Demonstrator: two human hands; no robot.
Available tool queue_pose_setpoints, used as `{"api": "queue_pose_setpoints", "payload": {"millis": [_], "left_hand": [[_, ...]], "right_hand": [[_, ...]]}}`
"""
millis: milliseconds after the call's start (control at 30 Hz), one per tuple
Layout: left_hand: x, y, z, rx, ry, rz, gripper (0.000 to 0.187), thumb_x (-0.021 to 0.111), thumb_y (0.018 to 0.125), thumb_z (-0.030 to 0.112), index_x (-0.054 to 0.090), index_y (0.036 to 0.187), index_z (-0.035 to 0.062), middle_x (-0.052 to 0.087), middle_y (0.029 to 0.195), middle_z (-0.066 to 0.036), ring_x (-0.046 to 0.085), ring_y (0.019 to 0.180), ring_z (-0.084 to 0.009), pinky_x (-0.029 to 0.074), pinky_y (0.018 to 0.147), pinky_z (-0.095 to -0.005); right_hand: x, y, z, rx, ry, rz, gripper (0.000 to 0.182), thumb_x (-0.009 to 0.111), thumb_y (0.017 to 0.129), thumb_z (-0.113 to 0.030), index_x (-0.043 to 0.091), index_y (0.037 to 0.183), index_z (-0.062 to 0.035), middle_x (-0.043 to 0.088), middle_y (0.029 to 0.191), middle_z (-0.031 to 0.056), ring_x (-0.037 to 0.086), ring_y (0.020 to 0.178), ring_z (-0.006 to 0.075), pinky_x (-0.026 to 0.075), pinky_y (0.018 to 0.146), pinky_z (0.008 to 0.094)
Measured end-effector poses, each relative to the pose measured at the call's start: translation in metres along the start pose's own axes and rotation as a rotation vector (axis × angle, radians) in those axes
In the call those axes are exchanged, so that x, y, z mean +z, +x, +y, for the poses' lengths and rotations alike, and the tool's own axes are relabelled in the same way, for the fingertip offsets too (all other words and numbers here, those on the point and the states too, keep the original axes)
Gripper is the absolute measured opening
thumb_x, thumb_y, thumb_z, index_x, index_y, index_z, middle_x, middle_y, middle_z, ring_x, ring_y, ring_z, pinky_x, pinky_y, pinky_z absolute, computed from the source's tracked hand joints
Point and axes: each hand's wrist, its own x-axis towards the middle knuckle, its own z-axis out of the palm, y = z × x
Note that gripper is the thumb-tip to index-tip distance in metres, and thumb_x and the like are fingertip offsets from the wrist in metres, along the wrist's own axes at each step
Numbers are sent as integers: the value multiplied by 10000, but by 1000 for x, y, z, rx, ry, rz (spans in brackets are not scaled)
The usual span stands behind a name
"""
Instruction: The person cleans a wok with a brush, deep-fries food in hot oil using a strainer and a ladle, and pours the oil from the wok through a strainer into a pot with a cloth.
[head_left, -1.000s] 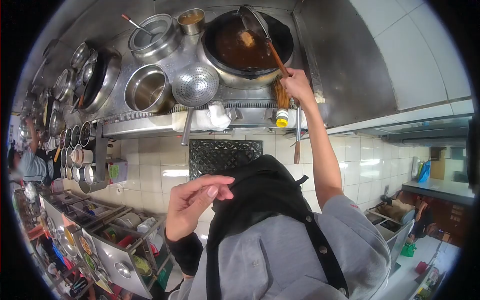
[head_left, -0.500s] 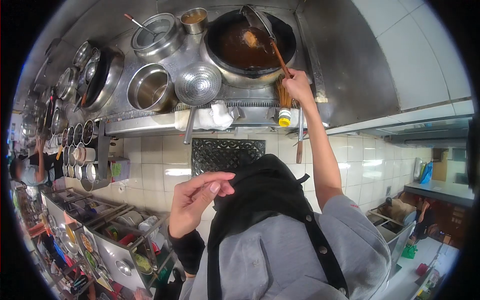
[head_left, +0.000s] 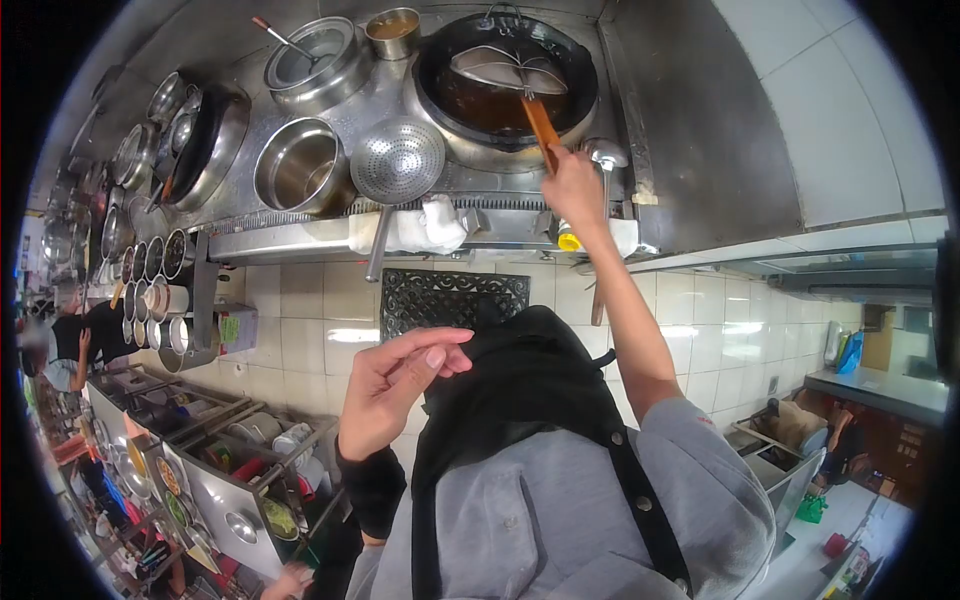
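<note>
My right hand (head_left: 574,190) is closed round the wooden handle of a wire strainer (head_left: 508,70), whose mesh head lies over the dark wok (head_left: 455,118) of brown liquid. A ladle (head_left: 604,153) and a yellow-capped bottle (head_left: 568,241) are beside that hand, the bottle partly hidden by it. Nothing shows in my left hand (head_left: 395,385), which hovers in front of the black apron (head_left: 510,380) with its index finger stretched out and its other fingers loosely bent.
A perforated ladle (head_left: 398,162), a steel pot (head_left: 300,170), a lidded pot (head_left: 312,65) and a small pot (head_left: 393,34) stand left of the wok. White cloths (head_left: 400,230) lie on the stove's front edge. Another person (head_left: 70,350) is at far left.
The strainer's head has swung down and left, with its mesh now broad to view. My right hand has shifted slightly left, uncovering the ladle. The orange-brown piece in the wok no longer shows.
</note>
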Motion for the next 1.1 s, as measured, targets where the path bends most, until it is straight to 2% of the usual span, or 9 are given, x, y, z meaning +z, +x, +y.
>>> {"api": "queue_pose_setpoints", "payload": {"millis": [200,400,500,633,667,767,800,933,1100], "left_hand": [[0,1,-5,-5,-32,25,282,568,1067,130,686,1275,-19,732,1035,-96,682,982,-137,515,886,-269],[-4,-2,-11,-12,-68,40,285,577,1063,124,678,1291,-14,733,1041,-92,673,985,-126,513,886,-262],[-5,-2,-12,-21,-83,39,289,577,1063,122,671,1302,-13,732,1046,-93,668,990,-122,514,891,-259],[-8,0,-15,-24,-110,34,288,576,1063,112,668,1306,-12,729,1052,-93,665,993,-119,516,904,-257],[-8,1,-16,-24,-120,31,287,575,1062,108,668,1306,-11,729,1054,-93,665,993,-119,516,908,-257],[-7,6,-16,-53,-119,18,281,572,1061,95,670,1304,-8,727,1056,-92,667,992,-122,516,915,-257],[-6,7,-15,-57,-114,12,281,571,1062,96,670,1303,-8,727,1057,-92,668,995,-123,518,913,-257],[1,15,-12,-58,-92,-25,279,572,1063,105,673,1299,-6,725,1057,-93,675,1006,-127,525,907,-256],[5,19,-9,-43,-66,-35,278,564,1066,110,678,1287,-13,727,1038,-95,677,988,-133,528,892,-259]], "right_hand": [[34,-18,-20,122,31,-175,753,660,780,-56,409,1490,-37,472,1261,338,670,946,535,572,852,546],[27,-13,-12,133,132,-188,771,653,765,-60,406,1494,-7,489,1289,326,616,1094,543,511,982,537],[40,-7,11,38,162,-36,749,652,748,-56,449,1464,23,532,1296,313,611,1122,520,497,1003,518],[31,5,40,70,466,19,701,691,718,-66,562,1390,84,642,1261,308,649,1129,434,488,1031,451],[19,2,35,95,458,51,707,692,716,-67,569,1396,83,706,1157,276,703,1021,351,516,963,376],[-26,-5,18,108,549,4,695,667,734,-37,561,1410,85,733,1032,159,689,869,215,525,837,301],[-28,-6,23,156,746,-35,664,645,748,-10,585,1407,56,696,949,54,615,790,106,494,744,242],[-59,-11,6,206,806,-123,641,648,758,-7,627,1399,-10,678,939,24,604,784,88,490,727,238],[-42,4,16,164,696,-148,602,661,736,-54,664,1334,17,694,895,49,615,779,104,500,712,259]]}}
